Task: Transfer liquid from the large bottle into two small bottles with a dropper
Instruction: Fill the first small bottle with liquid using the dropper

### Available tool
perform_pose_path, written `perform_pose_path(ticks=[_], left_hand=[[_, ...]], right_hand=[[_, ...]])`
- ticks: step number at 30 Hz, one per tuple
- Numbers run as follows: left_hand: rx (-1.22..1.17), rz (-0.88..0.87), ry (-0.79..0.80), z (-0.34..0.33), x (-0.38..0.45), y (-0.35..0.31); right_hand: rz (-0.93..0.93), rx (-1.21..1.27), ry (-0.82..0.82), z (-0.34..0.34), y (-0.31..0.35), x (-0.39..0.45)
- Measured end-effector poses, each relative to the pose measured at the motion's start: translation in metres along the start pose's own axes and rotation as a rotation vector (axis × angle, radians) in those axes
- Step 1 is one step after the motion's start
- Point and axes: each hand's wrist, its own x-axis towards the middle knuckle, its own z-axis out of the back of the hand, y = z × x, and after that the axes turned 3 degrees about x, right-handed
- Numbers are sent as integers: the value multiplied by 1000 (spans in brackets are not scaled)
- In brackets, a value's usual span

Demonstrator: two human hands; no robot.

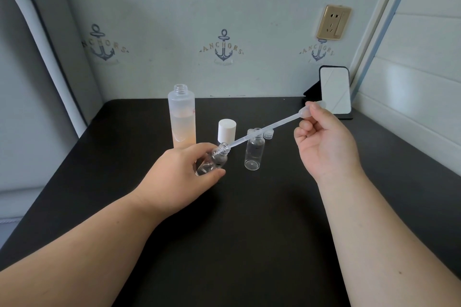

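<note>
Head view: left hand (182, 172) grips tilted small bottle (212, 161). Right hand (324, 142) pinches dropper (264, 132) bulb, tip at bottle's mouth.

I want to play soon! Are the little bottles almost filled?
Not yet. Done: the large bottle is open, its white cap off. In hand: the left hand holds one small bottle tilted while the right hand pinches the dropper, tip in its neck. Left: the other small bottle looks empty.

Soft, even daylight; faint shadows cast on the table (249, 232) below both forearms; edges bowed by wide-angle distortion.
</note>
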Motion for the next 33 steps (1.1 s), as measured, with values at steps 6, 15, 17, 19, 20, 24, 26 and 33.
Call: perform_pose_path(ticks=[6, 15, 17, 19, 20, 24, 26, 33], left_hand=[[18, 7, -5, 0, 0, -1], [35, 9, -2, 1, 0, -2], [39, 2, 1, 2, 0, -3], [37, 1, 2, 2, 0, -3], [32, 4, 0, 2, 0, -3], [14, 7, 4, 2, 0, -4], [16, 5, 8, 3, 0, -4], [19, 18, 5, 5, -1, -8]], right_hand=[[-1, 1, -11, 0, 0, 0], [4, 9, 1, 1, 2, 0], [2, 11, 0, 1, 2, 0], [1, 12, -2, 2, 1, 1], [4, 13, 1, 2, 1, 1], [28, 2, 19, 2, 2, 1], [33, 2, 23, 1, 2, 1], [30, 57, -23, -1, 4, -2]])
